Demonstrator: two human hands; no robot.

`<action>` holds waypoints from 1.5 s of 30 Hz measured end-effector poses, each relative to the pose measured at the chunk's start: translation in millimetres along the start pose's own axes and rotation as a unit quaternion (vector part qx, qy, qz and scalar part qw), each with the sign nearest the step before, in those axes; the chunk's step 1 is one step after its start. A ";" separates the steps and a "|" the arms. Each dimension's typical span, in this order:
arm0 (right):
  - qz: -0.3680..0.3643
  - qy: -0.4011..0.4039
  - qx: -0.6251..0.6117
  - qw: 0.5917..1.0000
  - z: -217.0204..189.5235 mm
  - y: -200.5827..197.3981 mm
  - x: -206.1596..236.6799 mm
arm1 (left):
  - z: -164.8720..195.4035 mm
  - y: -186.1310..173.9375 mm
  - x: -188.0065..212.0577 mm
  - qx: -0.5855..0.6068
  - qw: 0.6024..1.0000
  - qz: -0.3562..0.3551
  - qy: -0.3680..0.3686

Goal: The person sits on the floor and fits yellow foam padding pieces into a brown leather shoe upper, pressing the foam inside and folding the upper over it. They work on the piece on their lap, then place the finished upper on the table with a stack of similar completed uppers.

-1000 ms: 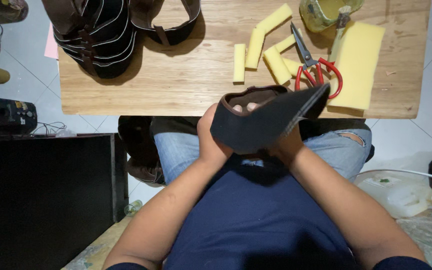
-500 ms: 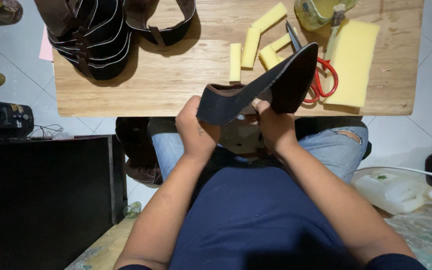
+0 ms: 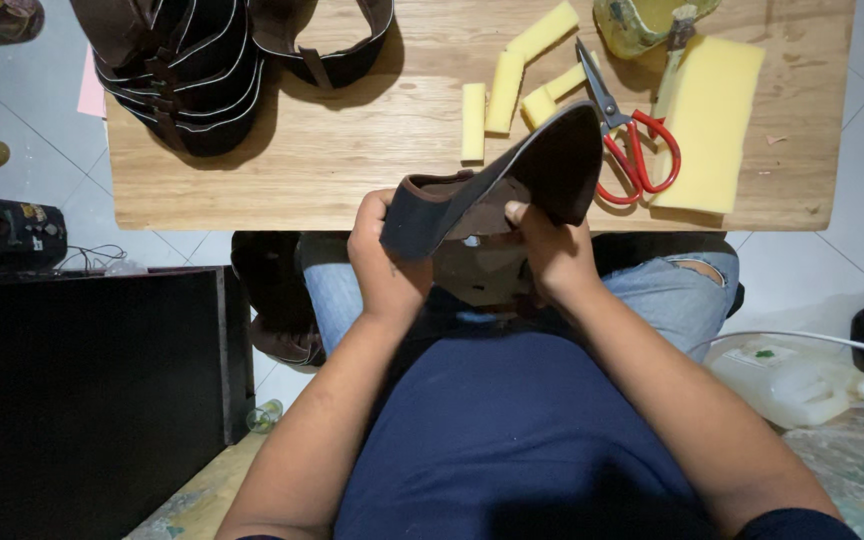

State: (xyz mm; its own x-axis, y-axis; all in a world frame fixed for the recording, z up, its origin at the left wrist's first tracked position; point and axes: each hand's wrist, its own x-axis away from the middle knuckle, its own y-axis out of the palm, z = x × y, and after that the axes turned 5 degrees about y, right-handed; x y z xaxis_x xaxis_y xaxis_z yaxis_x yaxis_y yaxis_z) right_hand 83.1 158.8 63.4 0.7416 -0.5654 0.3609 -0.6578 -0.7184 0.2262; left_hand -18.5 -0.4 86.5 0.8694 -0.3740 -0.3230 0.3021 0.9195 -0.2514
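Left hand [image 3: 387, 262] and right hand [image 3: 550, 250] both grip a dark brown curved leather shoe piece [image 3: 497, 190], tilted upward for inspection above the wooden table [image 3: 372, 160]; red-handled scissors [image 3: 632, 140] lie beside it.

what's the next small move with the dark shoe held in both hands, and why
Probably lower the dark shoe onto the bare wooden table near its front edge. Both the left hand and right hand grip it in mid-air, just short of the red scissors and yellow foam strips.
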 end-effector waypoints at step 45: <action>-0.309 -0.037 0.160 0.937 -79.4 -8.6 50.7 | 63.2 -1.4 7.6 0.512 0.738 -0.084 -0.433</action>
State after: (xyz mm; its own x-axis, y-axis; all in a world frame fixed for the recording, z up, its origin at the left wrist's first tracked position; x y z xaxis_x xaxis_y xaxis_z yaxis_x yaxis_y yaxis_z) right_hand 115.9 168.5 151.6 0.9827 -0.0191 0.1842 -0.0353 -0.9957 0.0854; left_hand 12.4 3.2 142.0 0.5766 -0.6824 0.4492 0.1854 0.6448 0.7416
